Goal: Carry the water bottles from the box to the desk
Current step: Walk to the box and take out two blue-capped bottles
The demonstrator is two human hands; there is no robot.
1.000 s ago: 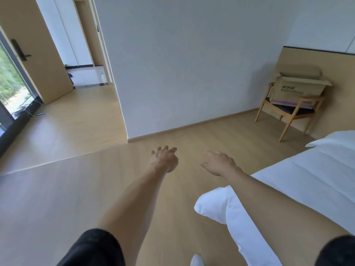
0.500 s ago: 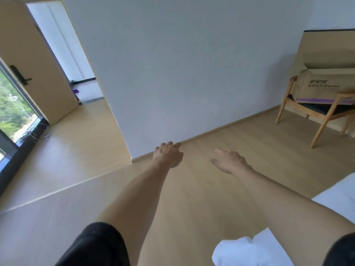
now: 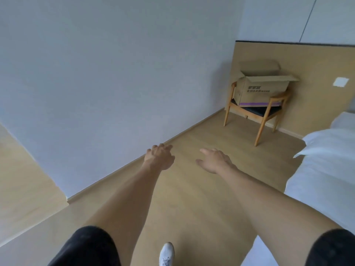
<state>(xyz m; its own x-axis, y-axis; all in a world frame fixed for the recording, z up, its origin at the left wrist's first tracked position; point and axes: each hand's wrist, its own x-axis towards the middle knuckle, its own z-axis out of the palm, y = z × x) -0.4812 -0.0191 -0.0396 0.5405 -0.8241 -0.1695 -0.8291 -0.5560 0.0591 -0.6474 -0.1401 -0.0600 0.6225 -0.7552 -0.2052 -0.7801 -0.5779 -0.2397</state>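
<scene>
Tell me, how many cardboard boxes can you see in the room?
1. The cardboard box sits on the seat of the wooden chair by the wood wall panel, flaps open. Others could be out of view.

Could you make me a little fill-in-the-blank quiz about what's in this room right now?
1. The cardboard box sits on a wooden ____.
2. The top flaps of the box are ____.
3. Both the left hand and the right hand hold ____.
4. The white bed lies on the person's ____ side.

Missing words: chair; open; nothing; right
</scene>
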